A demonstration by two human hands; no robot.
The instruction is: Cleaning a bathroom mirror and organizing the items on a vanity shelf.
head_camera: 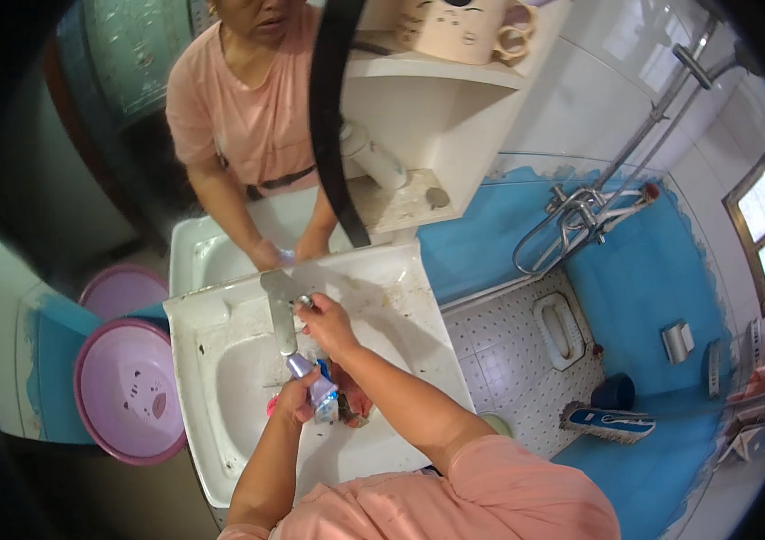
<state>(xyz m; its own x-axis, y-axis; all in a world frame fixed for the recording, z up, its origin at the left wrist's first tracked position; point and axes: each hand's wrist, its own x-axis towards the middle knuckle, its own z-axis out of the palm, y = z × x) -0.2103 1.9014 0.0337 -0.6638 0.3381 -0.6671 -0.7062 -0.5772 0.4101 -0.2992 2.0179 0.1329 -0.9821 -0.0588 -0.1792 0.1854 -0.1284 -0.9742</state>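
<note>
My left hand (pixel 298 398) grips a light purple squeeze tube (pixel 300 366) just below the end of the metal faucet spout (pixel 282 327). My right hand (pixel 328 327) is beside the spout, its fingers curled around a small chrome faucet knob (pixel 305 301). Beneath my hands, in the white sink basin (pixel 241 378), lies a pile of crumpled plastic packaging (pixel 328 408), blue and clear, with reddish and dark pieces. A bright pink item (pixel 272 406) shows at its left, partly hidden by my left hand. Whether water runs from the spout I cannot tell.
A mirror stands behind the sink. Its shelf unit (pixel 382 67) holds a beige mug (pixel 453 30) and a leaning white bottle (pixel 376 158). A purple basin (pixel 129 391) is at the left. On the right are a shower mixer (pixel 585 209), a squat toilet (pixel 558 331) and a mop head (pixel 608 423).
</note>
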